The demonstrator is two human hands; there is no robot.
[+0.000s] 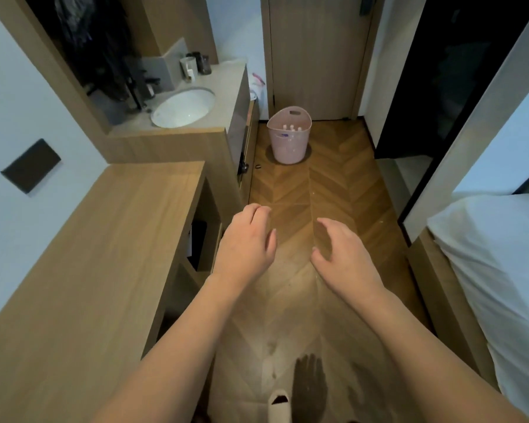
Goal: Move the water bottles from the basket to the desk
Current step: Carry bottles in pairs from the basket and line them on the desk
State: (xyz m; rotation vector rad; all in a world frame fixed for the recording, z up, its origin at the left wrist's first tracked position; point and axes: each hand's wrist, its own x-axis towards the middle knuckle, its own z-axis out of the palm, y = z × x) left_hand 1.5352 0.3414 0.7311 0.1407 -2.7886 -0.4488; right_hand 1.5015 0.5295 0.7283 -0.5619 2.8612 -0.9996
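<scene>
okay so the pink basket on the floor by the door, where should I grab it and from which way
Probably by the oval handle slot cut just under the far rim of the pink basket, reaching down from above. The basket stands upright with smooth tapering walls that offer little purchase. The bottle caps sit below the rim, so fingers have room. Both the left hand and right hand are empty.

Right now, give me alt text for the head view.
Both bare hands, left hand and right hand, hover open and empty over the wood floor. Ahead, a pink basket holding water bottles stands by the door; the desk runs along the left.

Bare forearms, pale slipper (278, 406) on foot
</scene>
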